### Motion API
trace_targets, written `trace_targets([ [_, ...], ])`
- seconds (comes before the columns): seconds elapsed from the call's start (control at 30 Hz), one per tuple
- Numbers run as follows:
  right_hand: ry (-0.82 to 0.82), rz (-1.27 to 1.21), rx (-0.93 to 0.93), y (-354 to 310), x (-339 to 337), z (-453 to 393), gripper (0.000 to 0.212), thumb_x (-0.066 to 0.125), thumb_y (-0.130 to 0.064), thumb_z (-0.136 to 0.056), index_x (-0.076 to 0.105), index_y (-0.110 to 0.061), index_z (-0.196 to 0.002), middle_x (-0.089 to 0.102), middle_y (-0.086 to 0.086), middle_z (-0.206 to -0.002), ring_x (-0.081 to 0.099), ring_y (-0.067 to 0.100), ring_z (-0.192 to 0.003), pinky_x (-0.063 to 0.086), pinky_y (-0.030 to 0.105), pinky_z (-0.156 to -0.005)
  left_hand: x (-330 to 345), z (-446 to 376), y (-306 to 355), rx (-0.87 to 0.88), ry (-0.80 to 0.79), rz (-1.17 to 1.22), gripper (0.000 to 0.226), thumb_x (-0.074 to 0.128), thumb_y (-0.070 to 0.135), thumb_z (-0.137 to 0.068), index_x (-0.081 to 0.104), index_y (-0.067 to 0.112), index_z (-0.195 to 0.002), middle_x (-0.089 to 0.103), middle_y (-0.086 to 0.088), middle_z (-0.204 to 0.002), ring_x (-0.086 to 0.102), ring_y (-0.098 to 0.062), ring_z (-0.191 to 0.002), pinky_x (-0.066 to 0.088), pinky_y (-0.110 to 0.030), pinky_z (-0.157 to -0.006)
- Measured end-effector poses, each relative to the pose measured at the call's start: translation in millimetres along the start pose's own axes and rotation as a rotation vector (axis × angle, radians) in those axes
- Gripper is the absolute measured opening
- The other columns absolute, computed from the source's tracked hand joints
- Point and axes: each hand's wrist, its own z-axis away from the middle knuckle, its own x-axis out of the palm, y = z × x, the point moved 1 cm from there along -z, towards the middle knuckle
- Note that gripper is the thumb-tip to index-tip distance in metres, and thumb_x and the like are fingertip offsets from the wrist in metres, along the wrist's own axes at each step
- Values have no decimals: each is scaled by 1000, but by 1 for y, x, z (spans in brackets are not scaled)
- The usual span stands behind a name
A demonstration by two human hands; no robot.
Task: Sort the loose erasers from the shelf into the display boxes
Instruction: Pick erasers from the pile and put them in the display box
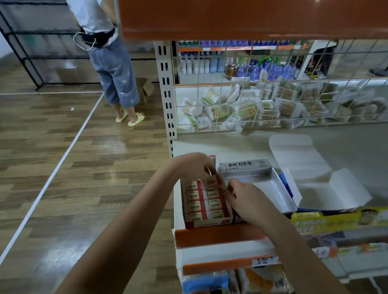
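A red display box [189, 224] at the shelf's left end holds two rows of red-and-white erasers [196, 195]. My left hand [196, 166] reaches over the box's far end, fingers curled down onto an eraser at the back of the right row. My right hand [249, 200] rests against the box's right wall, fingers curled at its edge; what they hold is hidden. Just right of it stands an empty grey display box [282, 194] with Korean lettering on its back flap.
An opened white carton [317, 173] lies flat on the shelf [357, 151] to the right. A yellow package [342, 218] sits at the shelf's front right. Wire mesh with packets stands behind. A person stands on the wooden floor at the left.
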Motion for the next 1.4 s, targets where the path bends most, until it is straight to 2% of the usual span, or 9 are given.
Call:
trace_targets([
  [0.13, 3, -16, -8, 0, 1, 1, 23, 34, -38, -98, 39, -25, -81, 55, -6, -76, 54, 11, -69, 43, 27, -60, -5, -2, -4, -20, 85, -3, 16, 63, 22, -85, 67, 20, -100, 54, 14, -77, 50, -4, -69, 36, -19, -59],
  [0.33, 42, -11, -3, 0, 1, 0, 25, 37, -32, -98, 35, -26, -74, 45, -10, -67, 45, 4, -60, 30, 21, -51, 5, 0, 0, 22, 65, 43, 24, 66, 19, -84, 65, 14, -108, 67, 0, -107, 62, -15, -97, 51, -33, -85],
  [0.53, 76, -30, 22, -4, 3, 3, 18, 39, -34, -98, 44, -21, -85, 48, -9, -69, 51, 9, -65, 40, 23, -59, 10, 1, 8, 40, 130, -62, 21, 63, 14, -85, 65, 12, -106, 65, -5, -109, 60, -20, -99, 47, -27, -79],
  [0.67, 13, -61, 27, 0, -4, 2, 30, 40, -43, -96, 50, -18, -85, 61, -2, -80, 59, 14, -71, 51, 30, -68, 9, 0, 16, 9, 147, -184, 21, 58, 18, -88, 67, 16, -107, 65, -3, -105, 60, -20, -94, 50, -29, -77],
  [0.8, 36, -34, -26, 16, -30, 7, 25, 42, -40, -96, 50, -23, -81, 61, -5, -79, 56, 6, -66, 40, 18, -56, 0, -2, 37, -106, 283, -293, 16, 54, 19, -90, 66, 15, -101, 65, -2, -98, 61, -20, -89, 53, -32, -76],
  [0.87, 120, 9, -64, 31, -51, 15, 16, 46, -35, -95, 53, -22, -89, 55, -10, -79, 52, 2, -66, 31, 13, -53, -7, -8, 61, -83, 395, -299, 18, 53, 24, -91, 66, 16, -101, 65, -2, -99, 61, -21, -90, 50, -31, -73],
  [0.97, 239, 28, -93, 64, -83, 31, 11, 49, -27, -94, 57, -20, -95, 58, -5, -87, 58, 14, -84, 37, 20, -61, -11, -24, 107, 17, 460, -278, 24, 50, 32, -93, 65, 18, -107, 64, -4, -106, 60, -24, -100, 44, -32, -74],
  [1.13, 373, 131, -13, 150, -124, 67, 28, 53, -26, -93, 56, -15, -118, 58, 4, -116, 53, 21, -108, 41, 30, -88, 22, -66, 206, 249, 489, -342, 28, 47, 39, -95, 59, 24, -115, 60, 0, -114, 53, -22, -109, 40, -33, -87],
  [1.4, 511, 166, 198, 311, -185, 144, 40, 54, -26, -91, 48, -16, -130, 49, 8, -130, 43, 26, -120, 38, 34, -95, 74, -143, 385, 396, 510, -316, 33, 50, 43, -92, 59, 25, -118, 58, 0, -116, 52, -23, -110, 39, -34, -89],
])
